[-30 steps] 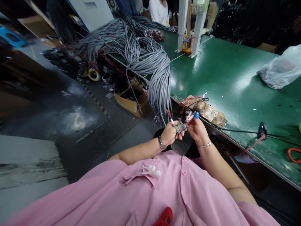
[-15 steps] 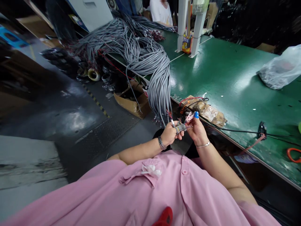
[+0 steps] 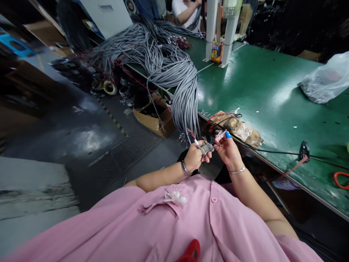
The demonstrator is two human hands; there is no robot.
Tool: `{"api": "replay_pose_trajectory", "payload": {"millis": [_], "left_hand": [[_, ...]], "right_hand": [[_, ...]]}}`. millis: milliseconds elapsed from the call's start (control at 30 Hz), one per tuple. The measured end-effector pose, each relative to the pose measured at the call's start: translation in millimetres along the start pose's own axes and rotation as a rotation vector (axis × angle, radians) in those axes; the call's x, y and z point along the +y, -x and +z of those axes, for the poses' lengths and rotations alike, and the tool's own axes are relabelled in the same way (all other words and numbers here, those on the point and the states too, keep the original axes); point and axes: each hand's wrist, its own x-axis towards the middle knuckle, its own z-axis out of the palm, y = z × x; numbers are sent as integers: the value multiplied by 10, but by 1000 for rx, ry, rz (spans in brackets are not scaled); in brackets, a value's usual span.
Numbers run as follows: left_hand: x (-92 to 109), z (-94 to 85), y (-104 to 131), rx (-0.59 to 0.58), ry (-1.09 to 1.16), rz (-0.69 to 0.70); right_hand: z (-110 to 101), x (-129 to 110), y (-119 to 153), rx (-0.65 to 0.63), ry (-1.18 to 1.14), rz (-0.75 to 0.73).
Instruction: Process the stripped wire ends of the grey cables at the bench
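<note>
My left hand (image 3: 194, 156) is closed around the end of a grey cable (image 3: 196, 143), whose thin red wires (image 3: 191, 134) fan out above the fist. A grey cover with a yellowish band (image 3: 206, 148) wraps its thumb. Several fine coloured wires (image 3: 209, 140) stick up between my hands. Close by on the right, my right hand (image 3: 228, 151) has its fingertips pinched together at a thin dark wire (image 3: 216, 146). One of its digits wears a blue finger cover (image 3: 228, 134). A pinkish-white wrapping (image 3: 220, 136) shows beside that; its kind is unclear.
A thick bundle of grey cables (image 3: 187, 98) drapes over the edge of the green table (image 3: 259, 83). On the table lie a taped cardboard piece (image 3: 245, 133), a plastic bag (image 3: 327, 80) and an orange-handled tool (image 3: 339, 180). An open carton (image 3: 154, 118) stands below. Another person (image 3: 187, 14) is across the table.
The red wires and cable end in my left hand have tipped left. The coloured wires between my hands are more spread. Across the table, the other person's arm has come up into view.
</note>
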Motion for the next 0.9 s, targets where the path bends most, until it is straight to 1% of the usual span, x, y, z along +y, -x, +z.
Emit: {"api": "replay_pose_trajectory", "payload": {"millis": [100,233,367,533,733,833,900], "left_hand": [[8,25,-23,14,29,-3],[-28,56,-50,35,67,10],[-76,85,-65,55,66,22],[-87,117,-66,59,22,12],[-88,95,-30,61,34,9],[-72,67,20,43,22,19],[-46,48,49,27,4,20]], "right_hand": [[-8,12,-1,-17,40,-12],[-38,33,-29,-34,56,-13],[-32,36,-49,-10,43,-34],[12,26,-40,22,32,-58],[-3,23,-13,-14,5,9],[-15,-1,-6,-29,2,59],[-16,-19,-1,-18,24,65]]}}
